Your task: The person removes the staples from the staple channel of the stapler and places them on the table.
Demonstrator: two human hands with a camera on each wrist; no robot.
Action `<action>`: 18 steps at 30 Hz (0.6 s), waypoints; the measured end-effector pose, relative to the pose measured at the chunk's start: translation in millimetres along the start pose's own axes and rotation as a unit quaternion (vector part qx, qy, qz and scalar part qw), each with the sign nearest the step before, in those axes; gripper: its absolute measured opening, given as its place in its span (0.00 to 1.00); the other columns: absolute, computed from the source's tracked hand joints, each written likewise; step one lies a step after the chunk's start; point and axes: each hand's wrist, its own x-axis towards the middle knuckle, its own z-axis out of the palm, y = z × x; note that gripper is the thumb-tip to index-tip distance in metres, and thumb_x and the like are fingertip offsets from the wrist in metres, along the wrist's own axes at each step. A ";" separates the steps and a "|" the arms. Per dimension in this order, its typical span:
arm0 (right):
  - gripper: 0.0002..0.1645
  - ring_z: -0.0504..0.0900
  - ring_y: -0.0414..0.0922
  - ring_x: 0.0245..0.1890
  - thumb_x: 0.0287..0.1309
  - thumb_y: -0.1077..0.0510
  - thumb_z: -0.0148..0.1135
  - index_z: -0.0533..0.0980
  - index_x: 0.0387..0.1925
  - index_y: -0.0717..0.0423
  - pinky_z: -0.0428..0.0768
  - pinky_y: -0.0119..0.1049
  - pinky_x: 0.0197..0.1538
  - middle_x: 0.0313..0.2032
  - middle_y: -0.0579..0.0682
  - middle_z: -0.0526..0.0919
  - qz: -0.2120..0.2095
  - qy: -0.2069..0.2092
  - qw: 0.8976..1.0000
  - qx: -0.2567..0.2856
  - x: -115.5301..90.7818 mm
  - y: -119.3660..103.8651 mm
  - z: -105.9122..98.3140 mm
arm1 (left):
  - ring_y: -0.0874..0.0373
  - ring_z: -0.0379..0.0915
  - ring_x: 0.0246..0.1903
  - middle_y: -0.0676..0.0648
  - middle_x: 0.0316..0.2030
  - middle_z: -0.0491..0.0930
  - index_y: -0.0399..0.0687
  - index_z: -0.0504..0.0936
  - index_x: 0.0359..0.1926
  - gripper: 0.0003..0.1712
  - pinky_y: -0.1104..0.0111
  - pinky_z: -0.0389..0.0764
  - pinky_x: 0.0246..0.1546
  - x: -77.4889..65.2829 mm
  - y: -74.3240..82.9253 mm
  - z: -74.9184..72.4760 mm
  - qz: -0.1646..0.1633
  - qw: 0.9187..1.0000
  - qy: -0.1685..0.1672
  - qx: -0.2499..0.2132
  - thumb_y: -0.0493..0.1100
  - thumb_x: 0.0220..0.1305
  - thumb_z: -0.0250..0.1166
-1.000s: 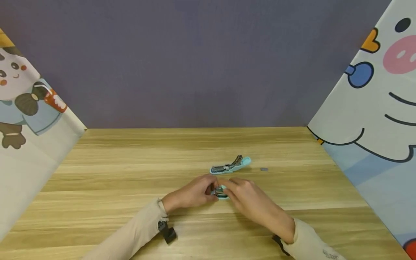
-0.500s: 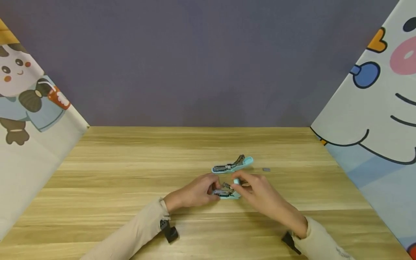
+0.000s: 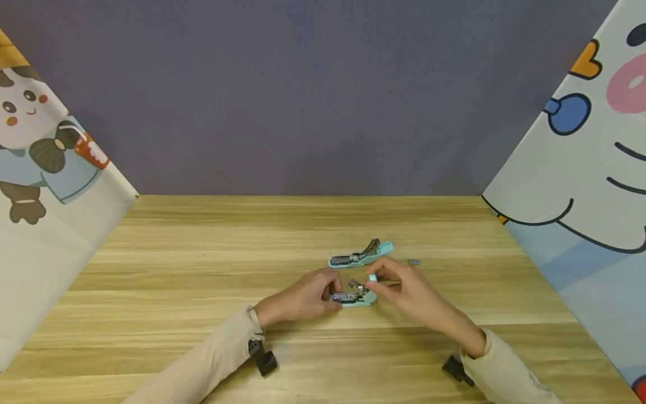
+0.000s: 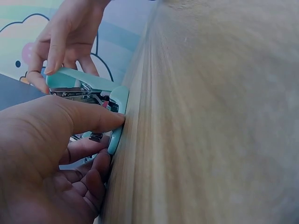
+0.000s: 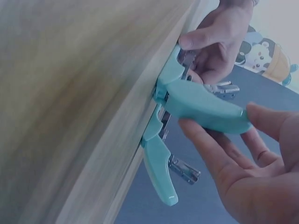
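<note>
A mint-green stapler [image 3: 364,301], its cover swung up on its hinge, lies on the table between both hands. My left hand [image 3: 305,294] holds its base at the left end, with thumb and fingers on either side. The right hand [image 3: 414,294] pinches the free end of the raised cover [image 5: 205,107] between thumb and fingers. Metal parts [image 3: 357,285] stick up between base and cover. Behind it lies a second mint-green stapler [image 3: 384,249], also folded wide, with its metal arm [image 5: 184,169] standing out; neither hand touches it.
A small grey strip [image 3: 414,262], like a block of staples, lies right of the far stapler. The wood-grain table [image 3: 202,241] ends at a dark back panel [image 3: 303,112]. Cartoon-printed panels [image 3: 580,168] stand at both sides.
The right hand has moved right, swinging the near stapler's cover up and away from its base, so the metal insides show. My left hand keeps its hold. The far stapler stays put.
</note>
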 end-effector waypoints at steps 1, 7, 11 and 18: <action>0.11 0.84 0.45 0.45 0.67 0.57 0.63 0.76 0.47 0.56 0.84 0.37 0.46 0.44 0.53 0.83 -0.008 -0.002 1.000 0.006 0.6 1.6 -1.3 | 0.64 0.70 0.30 0.55 0.33 0.74 0.47 0.76 0.37 0.13 0.75 0.76 0.33 -0.2 0.1 -0.2 0.001 1.000 0.001 0.001 0.38 0.56 0.73; 0.07 0.85 0.48 0.43 0.66 0.61 0.63 0.77 0.44 0.57 0.85 0.42 0.44 0.42 0.51 0.84 -0.013 -0.033 0.997 0.063 2.8 14.4 -14.0 | 0.64 0.70 0.30 0.54 0.33 0.75 0.46 0.76 0.38 0.13 0.75 0.75 0.33 -0.7 1.8 -1.4 0.005 1.000 0.001 0.002 0.39 0.57 0.73; 0.06 0.85 0.52 0.42 0.66 0.63 0.62 0.77 0.44 0.57 0.84 0.43 0.43 0.42 0.54 0.84 -0.016 -0.061 0.994 0.094 4.8 20.2 -23.1 | 0.64 0.70 0.30 0.54 0.33 0.74 0.47 0.76 0.37 0.13 0.74 0.75 0.33 -1.4 2.1 -1.8 0.000 1.000 0.002 -0.003 0.39 0.57 0.74; 0.07 0.85 0.54 0.41 0.64 0.66 0.63 0.77 0.43 0.63 0.85 0.43 0.44 0.43 0.59 0.85 -0.023 -0.094 0.990 0.104 5.1 23.3 -33.3 | 0.65 0.70 0.31 0.55 0.36 0.74 0.48 0.76 0.38 0.13 0.74 0.76 0.34 -2.8 0.7 -1.6 -0.002 1.000 -0.007 -0.005 0.40 0.58 0.73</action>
